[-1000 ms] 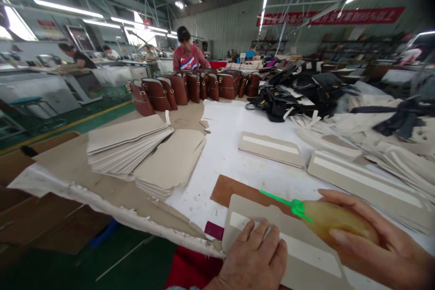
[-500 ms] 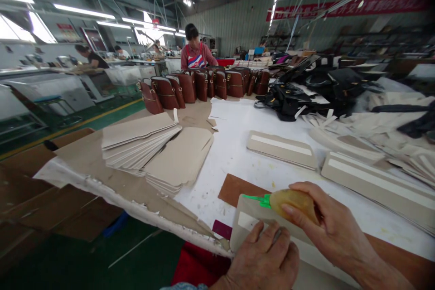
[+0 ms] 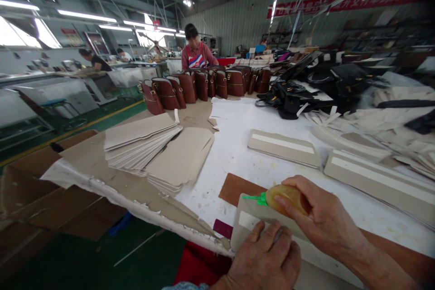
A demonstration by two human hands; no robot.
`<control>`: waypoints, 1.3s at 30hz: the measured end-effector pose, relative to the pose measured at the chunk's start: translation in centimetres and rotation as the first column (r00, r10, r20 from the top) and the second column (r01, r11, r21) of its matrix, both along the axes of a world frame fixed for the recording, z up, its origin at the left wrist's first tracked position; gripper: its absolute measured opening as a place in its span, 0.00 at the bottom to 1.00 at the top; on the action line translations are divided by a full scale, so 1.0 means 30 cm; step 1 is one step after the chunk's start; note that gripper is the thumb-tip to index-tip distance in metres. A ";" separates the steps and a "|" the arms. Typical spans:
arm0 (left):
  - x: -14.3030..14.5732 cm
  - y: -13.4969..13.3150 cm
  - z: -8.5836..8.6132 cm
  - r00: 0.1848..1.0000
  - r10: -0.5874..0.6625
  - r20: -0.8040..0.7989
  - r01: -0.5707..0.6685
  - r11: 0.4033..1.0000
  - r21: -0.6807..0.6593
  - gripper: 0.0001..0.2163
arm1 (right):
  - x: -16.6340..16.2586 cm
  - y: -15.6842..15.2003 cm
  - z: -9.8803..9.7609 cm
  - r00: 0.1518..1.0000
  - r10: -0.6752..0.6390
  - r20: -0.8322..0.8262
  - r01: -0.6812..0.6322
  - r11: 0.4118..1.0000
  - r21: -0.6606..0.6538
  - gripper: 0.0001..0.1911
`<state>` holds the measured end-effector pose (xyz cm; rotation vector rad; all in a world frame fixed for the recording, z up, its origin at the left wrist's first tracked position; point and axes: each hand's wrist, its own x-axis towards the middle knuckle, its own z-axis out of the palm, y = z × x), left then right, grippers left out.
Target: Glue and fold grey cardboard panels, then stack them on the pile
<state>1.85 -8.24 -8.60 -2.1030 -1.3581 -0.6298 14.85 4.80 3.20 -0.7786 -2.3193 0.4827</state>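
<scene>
My right hand [image 3: 316, 217] is wrapped round a yellowish squeeze glue bottle [image 3: 285, 198] with a green nozzle. The bottle lies tilted, its thin tip pointing left over the upper left corner of a beige panel [image 3: 239, 239] with a white strip along it. My left hand [image 3: 268, 258] rests on that panel and strip, fingers slightly bent and apart, holding nothing. Under the panel's far edge a brown leather piece [image 3: 234, 189] sticks out. A small dark purple piece [image 3: 222, 228] lies at the panel's left side.
Beige panels in fanned stacks [image 3: 139, 145] lie left. Two stacks of strip-marked panels [image 3: 283, 147] are on the right. Brown bags [image 3: 186, 88] stand in a row at the back, before a person in an apron [image 3: 197, 56]. Black bags [image 3: 288, 99] pile up right.
My right hand has shifted slightly left with the glue bottle, its nozzle tip staying near the panel's corner. My left hand has stayed in place on the panel.
</scene>
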 end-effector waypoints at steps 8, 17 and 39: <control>0.004 0.010 -0.024 0.999 0.005 -0.041 -0.005 1.000 -0.009 0.15 | -0.042 0.006 0.027 0.995 0.079 0.057 -0.088 0.983 0.160 0.14; 0.002 0.017 -0.031 1.000 0.006 -0.028 -0.005 1.000 0.017 0.14 | -0.081 0.005 0.059 0.989 0.027 0.146 -0.069 0.953 0.294 0.10; -0.011 0.003 0.003 1.000 -0.001 -0.023 0.001 1.000 -0.009 0.20 | -0.104 -0.004 0.117 0.954 -0.060 0.295 0.020 0.990 0.138 0.10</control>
